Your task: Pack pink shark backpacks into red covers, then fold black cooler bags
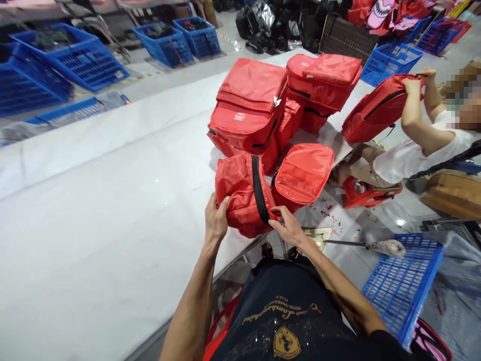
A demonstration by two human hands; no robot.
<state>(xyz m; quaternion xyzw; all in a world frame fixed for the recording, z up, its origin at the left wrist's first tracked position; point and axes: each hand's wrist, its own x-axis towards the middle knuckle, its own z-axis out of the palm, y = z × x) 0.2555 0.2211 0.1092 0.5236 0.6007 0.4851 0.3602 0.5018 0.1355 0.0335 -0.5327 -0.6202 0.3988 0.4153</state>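
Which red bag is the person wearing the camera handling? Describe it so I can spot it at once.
On the white table, look at its near edge, in front of the pile of red bags. The crumpled red bag there is gripped by the left hand and right hand; a black zipper runs down it.

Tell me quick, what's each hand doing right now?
Left hand: closed on the left side of the red bag.
Right hand: pinching the same bag's fabric by its black zipper.
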